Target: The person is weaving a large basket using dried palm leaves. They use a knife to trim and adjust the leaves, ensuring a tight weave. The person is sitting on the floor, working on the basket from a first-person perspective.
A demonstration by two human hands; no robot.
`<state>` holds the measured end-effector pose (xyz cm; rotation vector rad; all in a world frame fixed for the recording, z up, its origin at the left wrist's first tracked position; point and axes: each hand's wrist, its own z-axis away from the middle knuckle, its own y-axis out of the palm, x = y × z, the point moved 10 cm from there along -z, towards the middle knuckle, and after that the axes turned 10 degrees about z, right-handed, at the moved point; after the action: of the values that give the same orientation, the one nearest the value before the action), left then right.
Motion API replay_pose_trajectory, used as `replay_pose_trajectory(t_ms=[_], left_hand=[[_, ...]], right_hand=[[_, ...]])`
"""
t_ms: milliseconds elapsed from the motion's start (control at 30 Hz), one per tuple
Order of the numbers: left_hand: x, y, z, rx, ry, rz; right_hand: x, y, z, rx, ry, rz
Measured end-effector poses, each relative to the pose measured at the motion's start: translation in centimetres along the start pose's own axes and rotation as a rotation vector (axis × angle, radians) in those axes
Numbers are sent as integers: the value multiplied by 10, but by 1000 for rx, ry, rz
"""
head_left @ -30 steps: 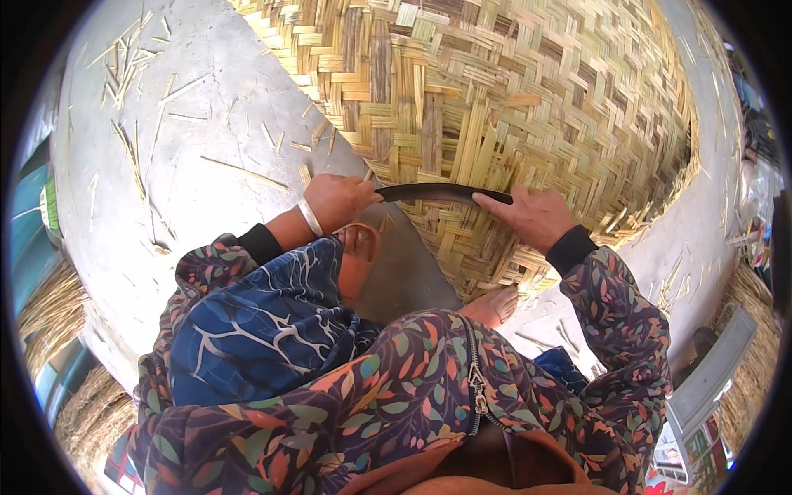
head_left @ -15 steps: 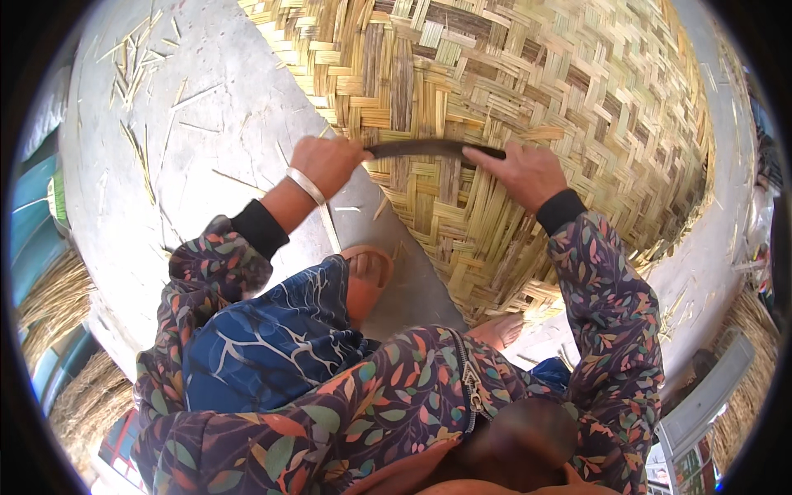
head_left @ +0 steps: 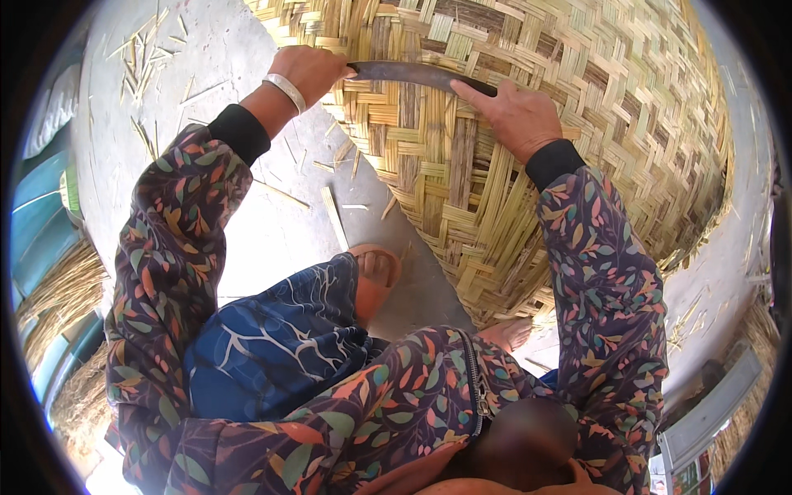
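Observation:
A curved knife (head_left: 404, 73) with a long dark blade and a black handle spans the gap between my hands, above a large woven bamboo mat (head_left: 503, 157). My left hand (head_left: 310, 73) is closed round the blade's far left end, at the mat's edge. The handle is in my right hand (head_left: 521, 117), fingers wrapped round it and the index finger stretched along toward the blade. Between the hands the blade lies over the woven strips; whether it touches them I cannot tell.
Cut strips (head_left: 142, 62) lie scattered on the grey concrete floor (head_left: 247, 210) at the left. One sandalled foot (head_left: 375, 276) is beside the mat's edge, the other foot (head_left: 506, 332) at its near corner. Straw bundles (head_left: 62, 289) and a grey bench-like thing (head_left: 711, 406) stand at the sides.
Both hands have moved away from my body with the knife, farther over the mat. The left hand has also shifted slightly left. Both hands keep their hold.

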<state>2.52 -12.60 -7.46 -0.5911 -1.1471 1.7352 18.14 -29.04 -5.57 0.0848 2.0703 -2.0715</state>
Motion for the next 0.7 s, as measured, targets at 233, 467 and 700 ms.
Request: replay_pose_trajectory(t_ms=[233, 467, 700], left_hand=[[42, -10, -54, -47, 13, -168], [67, -26, -93, -29, -32, -162], [34, -74, -79, -553, -197, 550]], right_hand=[[-2, -6, -36, 20, 118, 21], [-5, -11, -52, -41, 162, 6], [-79, -51, -54, 66, 365, -76]])
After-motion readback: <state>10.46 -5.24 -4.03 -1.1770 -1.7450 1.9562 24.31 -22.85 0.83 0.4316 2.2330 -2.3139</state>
